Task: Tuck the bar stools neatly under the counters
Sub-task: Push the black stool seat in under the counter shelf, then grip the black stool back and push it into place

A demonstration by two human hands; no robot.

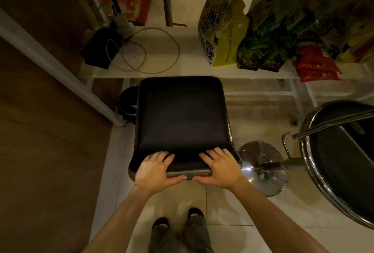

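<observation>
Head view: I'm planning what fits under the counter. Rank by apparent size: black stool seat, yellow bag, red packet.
1. Black stool seat, though it sits nearer the camera.
2. Yellow bag.
3. Red packet.

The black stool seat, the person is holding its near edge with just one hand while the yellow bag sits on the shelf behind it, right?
Not quite. The head view shows both hands on the near edge of the black stool seat: the left hand and the right hand, side by side. The yellow bag does sit on the shelf behind it.
</observation>
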